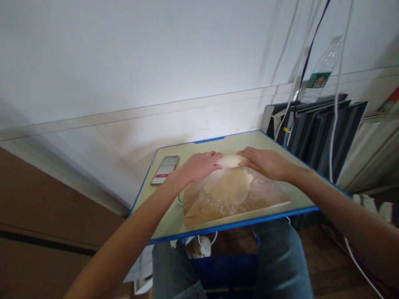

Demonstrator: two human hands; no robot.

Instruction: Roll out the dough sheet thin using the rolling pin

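Observation:
Between my two hands lies a thick pale roll of what looks like dough (231,161), at the far side of a wooden board (199,214). Fingers of my left hand (204,164) curl over its left end. My right hand (263,162) grips the right end, with the thumb on the near side. Both ends are hidden under the fingers. Just nearer to me, a flat sheet of dough (230,187) with an uneven edge is spread on the board, its far edge meeting the roll. Loose flour surrounds the sheet.
The board rests on a small blue-edged table (166,218) against the wall. A phone (165,170) lies at the table's left. Dark panels (321,124) lean on the right, with a plastic bottle (321,74) on top and white cables (335,104) hanging down.

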